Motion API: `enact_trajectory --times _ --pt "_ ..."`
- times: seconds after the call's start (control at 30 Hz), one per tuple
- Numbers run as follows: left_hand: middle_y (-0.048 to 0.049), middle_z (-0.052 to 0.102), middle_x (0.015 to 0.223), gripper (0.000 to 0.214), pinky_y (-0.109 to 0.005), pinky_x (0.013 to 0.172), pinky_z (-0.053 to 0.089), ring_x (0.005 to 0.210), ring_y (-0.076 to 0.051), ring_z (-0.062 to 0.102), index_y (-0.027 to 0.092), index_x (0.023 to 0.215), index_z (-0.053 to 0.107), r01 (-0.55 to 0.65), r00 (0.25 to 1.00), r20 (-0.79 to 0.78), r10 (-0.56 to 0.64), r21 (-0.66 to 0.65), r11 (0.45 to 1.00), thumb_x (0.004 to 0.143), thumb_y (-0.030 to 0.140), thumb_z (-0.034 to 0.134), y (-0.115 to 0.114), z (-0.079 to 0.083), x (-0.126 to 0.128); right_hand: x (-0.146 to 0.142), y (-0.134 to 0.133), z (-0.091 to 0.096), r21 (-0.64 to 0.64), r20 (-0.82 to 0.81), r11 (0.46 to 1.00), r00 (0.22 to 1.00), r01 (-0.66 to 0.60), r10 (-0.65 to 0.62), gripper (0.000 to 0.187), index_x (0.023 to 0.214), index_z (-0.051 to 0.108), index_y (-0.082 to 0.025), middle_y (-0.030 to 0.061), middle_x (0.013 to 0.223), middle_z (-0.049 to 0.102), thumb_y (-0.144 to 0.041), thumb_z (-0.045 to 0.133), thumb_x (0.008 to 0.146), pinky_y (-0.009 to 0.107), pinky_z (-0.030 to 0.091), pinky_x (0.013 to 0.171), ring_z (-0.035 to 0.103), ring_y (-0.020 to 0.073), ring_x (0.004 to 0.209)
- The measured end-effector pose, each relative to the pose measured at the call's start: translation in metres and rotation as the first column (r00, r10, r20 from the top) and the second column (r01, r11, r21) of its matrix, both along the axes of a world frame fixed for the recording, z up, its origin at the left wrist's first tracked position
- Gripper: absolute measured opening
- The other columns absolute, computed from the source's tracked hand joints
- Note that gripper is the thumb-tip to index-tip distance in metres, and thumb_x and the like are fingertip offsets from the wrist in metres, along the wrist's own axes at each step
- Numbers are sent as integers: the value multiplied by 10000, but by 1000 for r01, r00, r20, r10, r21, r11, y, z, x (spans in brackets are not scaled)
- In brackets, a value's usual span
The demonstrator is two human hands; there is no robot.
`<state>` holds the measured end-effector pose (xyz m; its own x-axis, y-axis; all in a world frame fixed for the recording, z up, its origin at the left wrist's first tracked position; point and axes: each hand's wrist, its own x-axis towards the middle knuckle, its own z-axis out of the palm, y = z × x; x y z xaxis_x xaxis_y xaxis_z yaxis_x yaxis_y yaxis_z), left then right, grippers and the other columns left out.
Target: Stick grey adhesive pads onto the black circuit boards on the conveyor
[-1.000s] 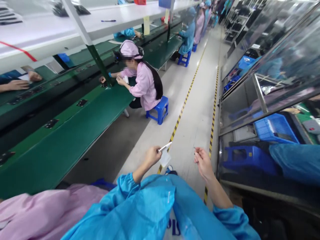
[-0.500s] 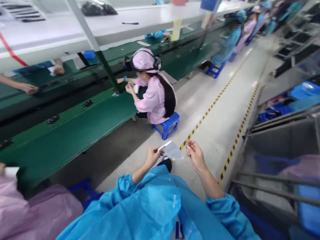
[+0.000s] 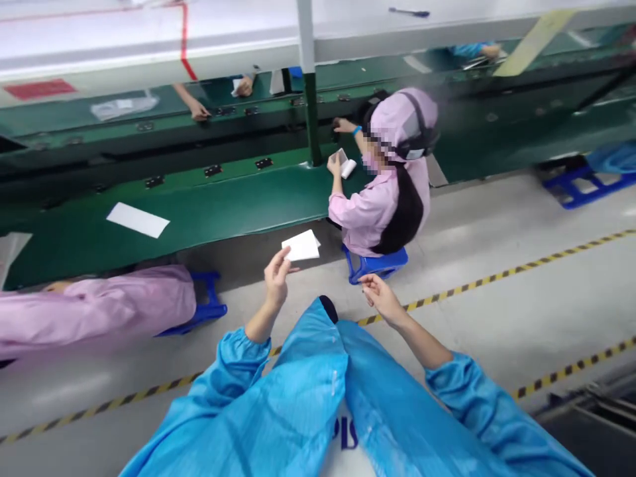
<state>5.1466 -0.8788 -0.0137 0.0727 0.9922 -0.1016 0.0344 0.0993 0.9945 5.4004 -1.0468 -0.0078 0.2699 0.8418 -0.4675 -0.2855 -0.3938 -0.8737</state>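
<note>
The left hand [image 3: 277, 277] pinches a small white sheet [image 3: 301, 246] by its corner, raised in the air near the green counter [image 3: 223, 212]. The right hand [image 3: 380, 298] hangs beside it, grip pressed together, perhaps on something too small to see.

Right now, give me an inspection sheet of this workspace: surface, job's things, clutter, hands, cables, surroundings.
Surface: green bench, long, ahead of the hands.
Job's things: white card, held up in front of the bench edge.
Clutter: white sheet lying flat on the bench.
Hands: left hand pinches the card's edge; right hand has fingers pinched, contents too small to tell.
Cables: nothing seen.
Surroundings: person in pink seated on a blue stool; striped floor tape.
</note>
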Motion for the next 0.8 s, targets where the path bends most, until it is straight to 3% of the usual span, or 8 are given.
enact_trajectory --times 0.1,0.2,0.33,0.43,0.5,0.57,0.67,0.8 --pt "-178 753 1285 604 -313 693 701 983 -245 779 122 1204 751 -246 969 -10 246 27 969 810 577 792 66 4 -25 -10 60 6 41 0 989 990 -141 141 398 1026 630 -210 -43 786 556 -446 771 738 208 307 484 387 60 529" --pt "-158 773 1165 499 -271 689 687 949 -221 774 115 1172 750 -360 930 -27 368 141 922 804 441 836 159 21 -34 -24 119 4 66 3 973 975 -221 221 372 1023 626 -208 -34 806 546 -424 753 749 204 310 493 399 66 559" --pt "-132 749 1214 506 -311 780 696 1008 -237 772 137 1308 710 -270 958 46 283 477 836 911 441 790 275 59 -26 -47 200 -10 62 -16 971 973 -229 231 390 1023 623 -214 -36 803 521 -457 768 754 204 282 477 366 63 549" --pt "-106 709 1353 487 -327 842 691 1054 -235 768 198 1407 672 -141 986 0 169 554 821 978 422 731 331 63 -12 -65 260 -15 45 -40 982 982 -184 186 424 1049 612 -227 -48 793 497 -494 777 764 215 302 473 347 62 528" --pt "-107 690 1413 494 -294 806 683 1070 -230 767 221 1463 634 -93 990 -54 128 427 900 990 341 710 356 38 -3 -74 294 -17 50 -29 986 986 -161 162 415 1066 612 -229 -35 820 513 -496 767 789 222 323 484 370 72 547" --pt "-114 739 1319 519 -242 702 658 977 -200 782 207 1500 591 -94 982 -156 110 104 990 985 193 652 373 -8 2 -77 323 -22 47 -3 988 989 -150 150 392 1088 613 -230 -19 853 535 -484 744 820 229 328 496 391 84 570" --pt "-99 778 1009 584 -216 593 608 751 -169 772 116 1489 546 -164 944 -324 55 -320 933 914 27 592 380 -91 0 -73 355 -42 7 57 987 986 -158 157 359 1091 609 -232 -16 842 537 -448 725 828 251 357 542 428 106 603" --pt "-98 740 962 627 -237 571 585 664 -168 750 61 1492 434 -239 895 -446 2 -477 846 890 37 607 370 -173 -12 -65 394 -85 -18 163 971 958 -237 236 274 1071 594 -220 -14 809 550 -368 644 846 287 431 685 527 146 707"
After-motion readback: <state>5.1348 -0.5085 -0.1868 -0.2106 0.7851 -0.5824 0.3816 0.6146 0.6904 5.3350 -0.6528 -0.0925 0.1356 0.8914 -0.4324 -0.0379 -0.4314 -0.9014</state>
